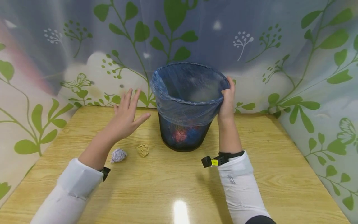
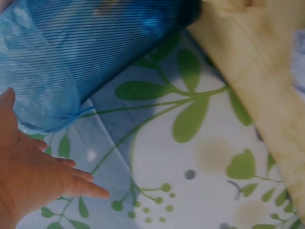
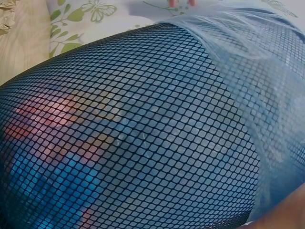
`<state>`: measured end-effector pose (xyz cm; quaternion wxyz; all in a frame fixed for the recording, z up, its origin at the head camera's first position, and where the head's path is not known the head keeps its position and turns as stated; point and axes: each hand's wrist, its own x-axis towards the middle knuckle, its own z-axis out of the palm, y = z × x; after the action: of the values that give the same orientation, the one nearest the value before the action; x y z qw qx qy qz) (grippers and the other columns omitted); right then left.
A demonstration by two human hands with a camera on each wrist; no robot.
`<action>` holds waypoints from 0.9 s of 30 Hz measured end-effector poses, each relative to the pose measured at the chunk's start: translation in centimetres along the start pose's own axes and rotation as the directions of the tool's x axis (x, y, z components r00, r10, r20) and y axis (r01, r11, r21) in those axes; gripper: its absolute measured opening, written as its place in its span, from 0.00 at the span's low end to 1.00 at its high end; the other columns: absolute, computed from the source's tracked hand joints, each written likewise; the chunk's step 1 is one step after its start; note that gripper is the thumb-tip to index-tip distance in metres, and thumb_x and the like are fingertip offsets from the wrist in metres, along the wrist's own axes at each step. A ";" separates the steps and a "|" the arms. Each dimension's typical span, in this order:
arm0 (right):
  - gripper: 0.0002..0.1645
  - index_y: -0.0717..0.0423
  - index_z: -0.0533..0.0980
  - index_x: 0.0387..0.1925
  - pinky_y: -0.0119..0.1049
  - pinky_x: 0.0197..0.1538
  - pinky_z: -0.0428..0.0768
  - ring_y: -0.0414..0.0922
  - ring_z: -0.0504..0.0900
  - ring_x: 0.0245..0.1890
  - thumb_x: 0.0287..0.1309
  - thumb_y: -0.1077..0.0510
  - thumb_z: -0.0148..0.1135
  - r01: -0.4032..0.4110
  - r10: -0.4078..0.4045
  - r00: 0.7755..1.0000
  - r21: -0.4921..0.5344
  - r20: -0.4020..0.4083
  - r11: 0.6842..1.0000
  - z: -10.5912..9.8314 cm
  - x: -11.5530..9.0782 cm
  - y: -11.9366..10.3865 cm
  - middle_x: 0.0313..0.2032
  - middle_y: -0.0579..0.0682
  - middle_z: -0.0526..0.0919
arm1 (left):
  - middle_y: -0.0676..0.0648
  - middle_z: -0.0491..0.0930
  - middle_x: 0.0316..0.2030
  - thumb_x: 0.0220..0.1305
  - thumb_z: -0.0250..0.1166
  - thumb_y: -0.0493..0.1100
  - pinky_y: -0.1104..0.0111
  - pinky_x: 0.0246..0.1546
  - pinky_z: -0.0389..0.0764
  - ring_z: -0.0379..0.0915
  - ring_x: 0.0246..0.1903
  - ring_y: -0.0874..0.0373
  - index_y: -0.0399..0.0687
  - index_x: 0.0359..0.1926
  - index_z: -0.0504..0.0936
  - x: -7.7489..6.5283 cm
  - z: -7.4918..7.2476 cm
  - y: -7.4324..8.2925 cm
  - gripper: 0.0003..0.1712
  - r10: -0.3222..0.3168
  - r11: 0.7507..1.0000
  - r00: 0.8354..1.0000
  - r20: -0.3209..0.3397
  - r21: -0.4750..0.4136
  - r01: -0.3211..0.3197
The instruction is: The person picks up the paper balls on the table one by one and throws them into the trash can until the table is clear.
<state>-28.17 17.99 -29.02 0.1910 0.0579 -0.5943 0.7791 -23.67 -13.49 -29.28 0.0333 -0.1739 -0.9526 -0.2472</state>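
Observation:
A black mesh wastebasket, lined with a translucent blue bag folded over its rim, stands at the back middle of the table. My right hand grips its right rim through the bag. To the left of the basket my left hand hovers with fingers spread and nothing in it; in the left wrist view this hand is near the bag's folded edge. Red and blue crumpled pieces show through the mesh. A white crumpled paper ball and a yellow crumpled paper ball lie near my left forearm.
The wood-grain table reaches back to a curtain printed with leaves, which also hangs along both sides. Black camera straps circle my wrists, below rolled white sleeves.

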 end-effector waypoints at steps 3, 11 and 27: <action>0.41 0.49 0.47 0.74 0.44 0.68 0.57 0.49 0.59 0.67 0.56 0.56 0.33 0.002 -0.002 1.000 -0.005 0.000 1.000 0.1 0.0 0.0 0.72 0.53 0.51 | 0.41 0.18 0.74 0.69 0.47 0.65 0.31 0.62 0.25 0.12 0.72 0.37 0.57 0.75 0.24 -0.8 0.4 -1.1 0.51 -0.022 1.000 0.999 0.046 0.010 0.022; 0.41 0.47 0.47 0.74 0.44 0.69 0.56 0.48 0.58 0.68 0.56 0.56 0.33 0.004 -0.004 1.000 -0.012 0.013 1.000 0.2 0.1 -0.2 0.73 0.52 0.50 | 0.35 0.20 0.74 0.68 0.50 0.65 0.27 0.60 0.30 0.16 0.71 0.31 0.54 0.76 0.26 -2.3 1.6 -3.5 0.53 -0.080 0.996 0.981 0.178 0.059 0.071; 0.40 0.47 0.47 0.74 0.42 0.67 0.57 0.47 0.58 0.67 0.58 0.56 0.33 -0.007 0.007 1.000 -0.013 -0.004 1.000 0.0 -0.1 0.0 0.73 0.50 0.48 | 0.25 0.37 0.72 0.63 0.61 0.61 0.23 0.54 0.45 0.33 0.68 0.21 0.44 0.75 0.44 -3.6 3.8 -6.1 0.52 -0.071 0.994 0.890 0.451 0.101 0.029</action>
<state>-28.06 18.00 -29.03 0.1898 0.0533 -0.5991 0.7760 -22.29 -17.76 -35.97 -0.1884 -0.2004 -0.9486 -0.1567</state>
